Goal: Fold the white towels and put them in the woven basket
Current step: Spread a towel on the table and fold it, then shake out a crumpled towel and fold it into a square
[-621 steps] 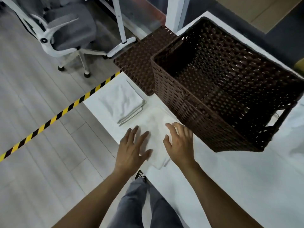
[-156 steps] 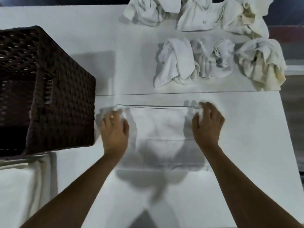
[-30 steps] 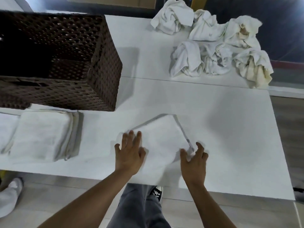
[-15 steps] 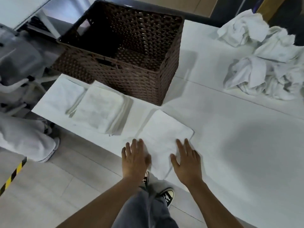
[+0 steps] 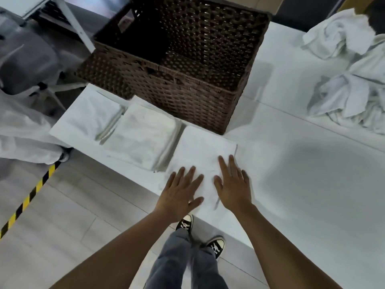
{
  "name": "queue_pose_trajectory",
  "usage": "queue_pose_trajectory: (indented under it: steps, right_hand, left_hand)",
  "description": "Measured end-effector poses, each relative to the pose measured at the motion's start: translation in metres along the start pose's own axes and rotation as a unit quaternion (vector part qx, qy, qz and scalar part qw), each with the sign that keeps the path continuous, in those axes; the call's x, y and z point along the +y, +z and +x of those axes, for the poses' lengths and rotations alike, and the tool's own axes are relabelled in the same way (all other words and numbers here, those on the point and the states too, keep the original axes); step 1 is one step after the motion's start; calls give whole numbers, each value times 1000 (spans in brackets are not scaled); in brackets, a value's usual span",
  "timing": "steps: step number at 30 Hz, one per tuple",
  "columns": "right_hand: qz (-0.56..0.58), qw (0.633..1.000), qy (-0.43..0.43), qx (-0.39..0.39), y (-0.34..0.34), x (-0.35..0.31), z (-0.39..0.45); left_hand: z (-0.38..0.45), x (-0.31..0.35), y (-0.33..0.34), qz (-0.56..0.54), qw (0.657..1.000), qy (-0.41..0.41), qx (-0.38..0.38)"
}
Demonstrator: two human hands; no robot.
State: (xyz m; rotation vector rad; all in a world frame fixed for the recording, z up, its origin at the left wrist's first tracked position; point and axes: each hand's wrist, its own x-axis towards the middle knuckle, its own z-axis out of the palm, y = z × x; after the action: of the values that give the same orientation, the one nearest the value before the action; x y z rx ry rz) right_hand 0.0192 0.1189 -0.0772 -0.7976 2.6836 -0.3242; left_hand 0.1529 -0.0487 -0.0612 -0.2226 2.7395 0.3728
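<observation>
I am looking down at a folded square white towel (image 5: 205,151) that is lying flat near the front edge of the white tabletop (image 5: 302,184), just in front of the near right corner of the dark brown woven rectangular basket (image 5: 187,97). My left hand (image 5: 179,197) is resting palm down on the towel's near left part, its fingers (image 5: 192,174) straight and slightly spread, with the heel of the hand hanging over the tabletop's edge. My right hand (image 5: 234,184) is lying flat on the towel's near right part, its fingers (image 5: 224,163) straight and held loosely together, pointing toward the basket; neither hand is curling round the cloth. Just to the left of this towel, a stack of folded white towels (image 5: 143,136) is sitting with its layered edges showing, close to touching it, and a second folded white towel pile (image 5: 91,117) is sitting farther left at the tabletop's corner. The basket is standing open behind them, and I am seeing only dark weave inside it. A heap of crumpled white towels (image 5: 352,80) is lying well apart at the far right. Below the tabletop's edge I am seeing grey trousers (image 5: 183,263), black-and-white sneakers (image 5: 215,245) and a yellow-and-black striped floor tape (image 5: 29,197).
</observation>
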Motion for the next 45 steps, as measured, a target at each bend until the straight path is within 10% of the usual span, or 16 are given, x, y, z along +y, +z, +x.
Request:
queue_pose_trajectory:
  steps: [12, 24, 45]
  right_hand:
    - [54, 997, 51, -5, -22, -16, -1]
    - [132, 971, 109, 170, -109, -6, -52]
    - [190, 934, 186, 239, -191, 208, -35]
  left_hand:
    - [11, -2, -25, -24, 999, 9, 24]
    - [31, 61, -115, -73, 975, 114, 174]
    - [172, 242, -149, -79, 971, 157, 165]
